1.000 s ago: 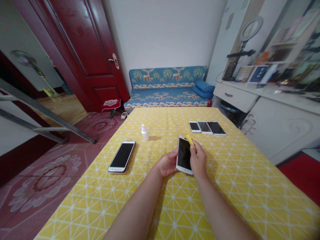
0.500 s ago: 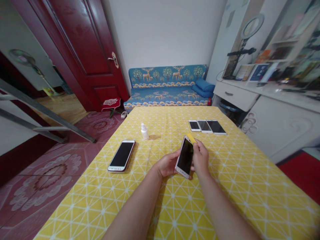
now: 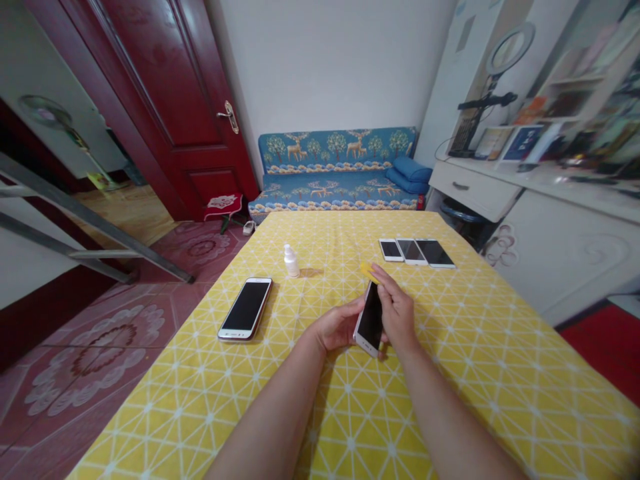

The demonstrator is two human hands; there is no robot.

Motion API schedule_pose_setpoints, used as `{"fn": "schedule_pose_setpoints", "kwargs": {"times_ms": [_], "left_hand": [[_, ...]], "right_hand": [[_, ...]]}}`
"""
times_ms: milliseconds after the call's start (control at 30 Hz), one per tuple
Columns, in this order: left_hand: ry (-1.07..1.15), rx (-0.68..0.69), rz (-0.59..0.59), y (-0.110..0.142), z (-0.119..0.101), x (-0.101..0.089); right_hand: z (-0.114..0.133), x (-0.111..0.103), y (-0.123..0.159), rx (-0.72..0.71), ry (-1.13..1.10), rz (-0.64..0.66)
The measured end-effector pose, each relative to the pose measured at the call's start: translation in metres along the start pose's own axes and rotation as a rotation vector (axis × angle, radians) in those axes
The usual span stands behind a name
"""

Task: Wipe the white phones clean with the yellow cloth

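Observation:
My left hand cradles a white-framed smartphone, held tilted on its edge with its dark screen facing up and left. My right hand is against the phone's right side. Its fingertips pinch a small yellow strip just beyond the phone's top end. A dark-screened smartphone lies flat on the table to the left, near a small white dropper bottle. Farther ahead lie several smartphones side by side.
A yellow patterned tablecloth covers the table, whose left edge drops to a tiled floor. A blue deer-pattern sofa stands beyond it. A white dresser with a ring light is at right.
The held phone has turned more upright onto its edge. The yellow strip has shifted left, and my right fingers have stretched up along it. The view has tilted slightly.

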State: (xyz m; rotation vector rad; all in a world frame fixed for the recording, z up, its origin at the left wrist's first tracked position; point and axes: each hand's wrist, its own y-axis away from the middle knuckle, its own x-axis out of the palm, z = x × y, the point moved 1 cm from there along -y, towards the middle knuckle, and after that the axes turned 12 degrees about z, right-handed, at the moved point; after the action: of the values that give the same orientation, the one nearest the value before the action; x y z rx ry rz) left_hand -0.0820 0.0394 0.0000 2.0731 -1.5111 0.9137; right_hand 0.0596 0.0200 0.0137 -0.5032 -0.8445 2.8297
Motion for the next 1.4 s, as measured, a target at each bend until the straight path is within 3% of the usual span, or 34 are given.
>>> {"fn": "schedule_pose_setpoints", "kwargs": {"times_ms": [200, 367, 667, 1100, 1400], "left_hand": [[0.031, 0.061, -0.15, -0.001, 0.0, -0.012], [0.074, 0.128, -0.155, -0.001, -0.001, -0.022], [0.199, 0.261, -0.211, -0.001, -0.008, -0.015], [0.319, 0.579, -0.389, 0.003, -0.024, -0.014], [0.295, 0.45, -0.413, 0.003, -0.022, -0.012]], "right_hand": [[0.004, 0.008, 0.003, -0.093, -0.003, 0.147], [0.006, 0.015, 0.005, -0.117, -0.026, 0.217], [0.009, 0.024, 0.009, -0.103, -0.078, 0.271], [0.024, 0.027, 0.015, -0.269, 0.037, 0.432], [0.01, 0.029, 0.014, -0.208, 0.102, 0.403]]}}
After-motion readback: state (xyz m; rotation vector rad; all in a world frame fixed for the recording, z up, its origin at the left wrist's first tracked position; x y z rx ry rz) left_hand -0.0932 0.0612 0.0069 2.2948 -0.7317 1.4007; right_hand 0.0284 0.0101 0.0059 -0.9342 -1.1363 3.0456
